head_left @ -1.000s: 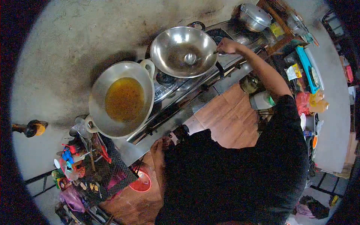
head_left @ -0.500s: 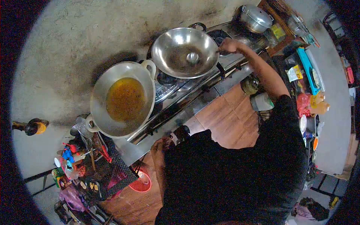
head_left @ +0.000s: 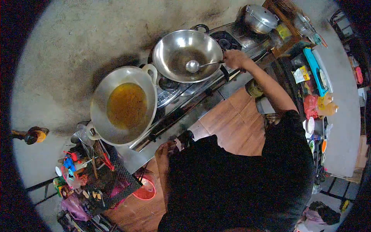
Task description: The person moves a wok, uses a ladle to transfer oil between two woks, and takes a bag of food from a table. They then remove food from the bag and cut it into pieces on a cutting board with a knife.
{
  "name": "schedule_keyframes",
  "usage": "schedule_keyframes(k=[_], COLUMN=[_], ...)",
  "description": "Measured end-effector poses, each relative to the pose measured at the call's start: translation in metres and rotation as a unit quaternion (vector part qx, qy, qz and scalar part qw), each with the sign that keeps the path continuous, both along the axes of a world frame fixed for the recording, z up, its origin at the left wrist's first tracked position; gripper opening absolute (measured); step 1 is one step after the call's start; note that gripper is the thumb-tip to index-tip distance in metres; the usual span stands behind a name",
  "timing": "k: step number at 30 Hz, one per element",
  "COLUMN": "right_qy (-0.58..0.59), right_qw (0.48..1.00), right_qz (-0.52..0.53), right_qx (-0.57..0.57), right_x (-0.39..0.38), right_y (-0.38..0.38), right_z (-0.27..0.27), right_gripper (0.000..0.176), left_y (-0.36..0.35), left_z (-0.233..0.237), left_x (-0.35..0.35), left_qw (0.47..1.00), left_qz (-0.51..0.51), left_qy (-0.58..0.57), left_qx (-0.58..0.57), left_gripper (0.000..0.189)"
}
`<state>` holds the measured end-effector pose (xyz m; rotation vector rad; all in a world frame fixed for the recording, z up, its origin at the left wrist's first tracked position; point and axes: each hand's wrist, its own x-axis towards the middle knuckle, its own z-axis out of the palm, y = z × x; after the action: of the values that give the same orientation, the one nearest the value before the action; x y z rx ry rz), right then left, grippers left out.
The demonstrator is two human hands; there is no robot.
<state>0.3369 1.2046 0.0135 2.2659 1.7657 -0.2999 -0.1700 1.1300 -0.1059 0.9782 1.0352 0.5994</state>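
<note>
A steel wok [head_left: 177,46] sits on the stove with a little liquid at its bottom. Closed on the handle of a ladle [head_left: 192,66], my right hand [head_left: 235,60] is at the wok's right rim, and the ladle's bowl is inside the wok. My left hand [head_left: 165,149] is low by my body, its fingers bent near a small dark and pale item; whether it holds it is unclear. A larger grey wok [head_left: 101,91] with brownish-yellow oil [head_left: 127,105] stands to the left.
A lidded pot [head_left: 261,19] stands at the stove's far right end. Utensils and small items crowd a dark mesh rack [head_left: 121,168] at lower left, beside a red bucket [head_left: 146,189]. A blue tray [head_left: 315,71] and bottles stand at right.
My right hand has moved slightly down, and the ladle's bowl has shifted left in the steel wok, its handle now showing. The view has shifted slightly.
</note>
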Motion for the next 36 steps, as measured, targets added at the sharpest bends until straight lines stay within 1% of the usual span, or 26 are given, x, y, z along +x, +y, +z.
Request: schedule_keyframes(k=[1,3,4,6,8,9,10,11,12,13,14,15,16,18,19,20,22,23,24,26,27,29,31,33,34,36], right_qy=[0.0,0.025,0.025,0.018,0.041,0.041,0.075,0.108,0.11,0.075,0.038,0.042,0.042,-0.014,-0.048,-0.049,-0.063,-0.024,-0.022,0.023,0.023,-0.051,-0.068,-0.109,-0.109,-0.074], right_qw=[1.0,0.996,0.996,0.995,0.996,0.996,0.989,0.978,0.978,0.99,0.996,0.996,0.996,1.0,0.998,0.998,0.991,0.999,0.999,0.987,0.987,0.992,0.987,0.973,0.972,0.983], right_qz=[0.0,-0.018,-0.018,-0.09,-0.027,-0.027,0.01,0.049,0.051,0.063,0.074,0.023,0.026,0.017,-0.033,-0.031,0.047,-0.011,-0.01,0.125,0.129,0.071,0.075,0.085,0.087,0.045], right_qx=[0.001,0.079,0.079,0.042,0.079,0.08,0.125,0.169,0.169,0.098,0.028,0.071,0.071,-0.009,0.038,0.039,0.112,0.046,0.043,0.097,0.096,0.093,0.128,0.187,0.187,0.159], right_x=[0.003,0.007,0.005,-0.009,-0.028,-0.036,-0.045,-0.059,-0.061,-0.071,-0.074,-0.07,-0.068,-0.057,-0.053,-0.053,-0.059,-0.094,-0.098,-0.089,-0.083,-0.069,-0.056,-0.047,-0.047,-0.045], right_y=[-0.003,-0.005,0.003,0.031,0.048,0.052,0.054,0.052,0.045,0.03,0.02,0.019,0.024,0.038,0.05,0.057,0.071,0.063,0.054,0.038,0.034,0.026,0.013,0.001,-0.003,-0.01], right_z=[0.001,0.002,-0.001,-0.021,-0.047,-0.058,-0.071,-0.067,-0.056,-0.012,0.014,0.016,0.021,0.033,0.014,-0.007,-0.038,-0.005,-0.006,-0.004,-0.001,0.004,0.004,-0.006,-0.012,-0.022], right_gripper=[0.03,0.031,0.031,0.031,0.03,0.03,0.029,0.029,0.029,0.027,0.025,0.023,0.023,0.024,0.027,0.027,0.028,0.029,0.029,0.028,0.028,0.027,0.027,0.03,0.03,0.03], left_y=[-0.001,-0.001,-0.002,-0.004,-0.003,-0.002,-0.001,0.001,0.001,-0.001,-0.002,-0.004,-0.005,-0.008,-0.01,-0.01,-0.007,-0.008,-0.009,-0.013,-0.014,-0.016,-0.015,-0.011,-0.01,-0.011], left_z=[0.002,0.001,-0.001,-0.014,-0.013,-0.005,0.002,0.005,0.007,0.008,0.008,0.007,0.005,-0.002,-0.004,0.003,0.023,0.021,0.015,0.003,-0.002,0.004,0.025,0.002,-0.002,-0.003], left_x=[-0.002,-0.004,-0.004,-0.005,-0.005,0.0,0.002,0.002,0.001,-0.001,-0.003,-0.004,-0.006,-0.007,-0.007,-0.004,0.002,0.001,-0.001,-0.005,-0.008,-0.01,-0.007,-0.018,-0.021,-0.019], left_qw=[1.0,1.0,1.0,1.0,1.0,1.0,1.0,1.0,1.0,1.0,1.0,1.0,0.999,1.0,0.998,0.998,0.998,0.998,0.997,0.995,0.996,0.997,0.995,0.997,0.998,0.998], left_qz=[0.002,0.004,0.006,0.011,0.013,0.002,-0.009,-0.009,-0.006,-0.001,0.001,0.0,-0.002,0.024,0.049,0.051,0.056,0.058,0.067,0.08,0.075,0.071,0.094,0.081,0.065,0.066], left_qy=[0.016,0.017,0.016,0.018,0.022,0.004,-0.012,-0.011,-0.006,-0.001,-0.001,0.008,0.017,-0.006,-0.029,-0.031,-0.001,0.002,-0.016,-0.039,-0.036,-0.033,0.027,0.012,0.0,0.0], left_qx=[0.022,0.024,0.026,0.003,-0.017,-0.013,-0.01,-0.009,-0.002,0.003,0.001,0.019,0.038,0.008,-0.021,-0.02,-0.036,-0.039,-0.045,-0.05,-0.027,-0.002,-0.004,0.005,0.011,-0.009], left_gripper=[0.031,0.031,0.031,0.031,0.03,0.028,0.027,0.027,0.026,0.025,0.025,0.025,0.025,0.025,0.024,0.024,0.023,0.023,0.024,0.024,0.024,0.024,0.025,0.025,0.026,0.026])
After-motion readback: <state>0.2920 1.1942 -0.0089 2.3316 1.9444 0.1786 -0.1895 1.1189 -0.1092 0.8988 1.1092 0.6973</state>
